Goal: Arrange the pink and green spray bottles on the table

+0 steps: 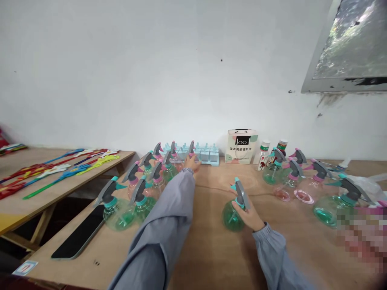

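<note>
My right hand (250,216) is wrapped around a green spray bottle (232,217) with a grey and teal trigger head, upright on the table. Farther back, my left hand (192,163) is closed around a pink spray bottle (191,148); only its grey and pink head shows clearly, the body being hidden by the hand. Left of my left sleeve stand several more pink and green spray bottles, among them a green one (120,217) at the front. Another group stands to the right, with a large green bottle (326,211) nearest me.
Against the wall are a light-blue tray (214,158), a paper bag (241,151) and two small bottles, one a white-capped bottle (263,155). A black phone (80,233) lies at the left front. Colourful flat hand-shaped sticks (63,173) cover the neighbouring table (18,209).
</note>
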`<state>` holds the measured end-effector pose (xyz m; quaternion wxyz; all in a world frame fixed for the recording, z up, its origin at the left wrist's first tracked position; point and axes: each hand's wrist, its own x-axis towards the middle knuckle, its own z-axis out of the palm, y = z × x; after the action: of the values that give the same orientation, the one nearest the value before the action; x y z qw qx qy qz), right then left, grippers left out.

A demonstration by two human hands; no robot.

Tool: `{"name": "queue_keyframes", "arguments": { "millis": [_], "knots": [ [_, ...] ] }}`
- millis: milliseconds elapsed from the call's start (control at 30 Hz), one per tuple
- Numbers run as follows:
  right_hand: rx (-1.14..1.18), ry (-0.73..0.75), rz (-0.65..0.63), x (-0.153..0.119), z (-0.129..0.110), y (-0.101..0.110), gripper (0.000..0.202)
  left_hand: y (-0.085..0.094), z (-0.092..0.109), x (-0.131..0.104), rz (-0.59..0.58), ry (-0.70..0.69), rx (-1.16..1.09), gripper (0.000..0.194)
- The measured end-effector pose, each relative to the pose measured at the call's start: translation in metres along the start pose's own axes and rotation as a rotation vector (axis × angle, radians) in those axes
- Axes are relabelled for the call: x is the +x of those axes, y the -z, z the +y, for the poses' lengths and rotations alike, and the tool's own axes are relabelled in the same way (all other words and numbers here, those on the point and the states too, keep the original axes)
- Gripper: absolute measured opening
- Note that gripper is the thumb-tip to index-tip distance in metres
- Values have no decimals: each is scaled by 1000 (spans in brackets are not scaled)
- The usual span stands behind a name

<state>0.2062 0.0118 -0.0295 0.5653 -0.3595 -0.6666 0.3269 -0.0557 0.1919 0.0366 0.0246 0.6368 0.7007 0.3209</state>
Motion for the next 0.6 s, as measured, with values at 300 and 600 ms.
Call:
{"name": "queue_keyframes", "arguments": {
  "millis": [300,600],
  "knots": [
    [215,-180,159,4,11,5,46,-29,-10,-114,192,-314,50,44],
    [513,-359,30,0,-11,-14,45,-18,-28,-179,323,-367,112,45]
  ]
}}
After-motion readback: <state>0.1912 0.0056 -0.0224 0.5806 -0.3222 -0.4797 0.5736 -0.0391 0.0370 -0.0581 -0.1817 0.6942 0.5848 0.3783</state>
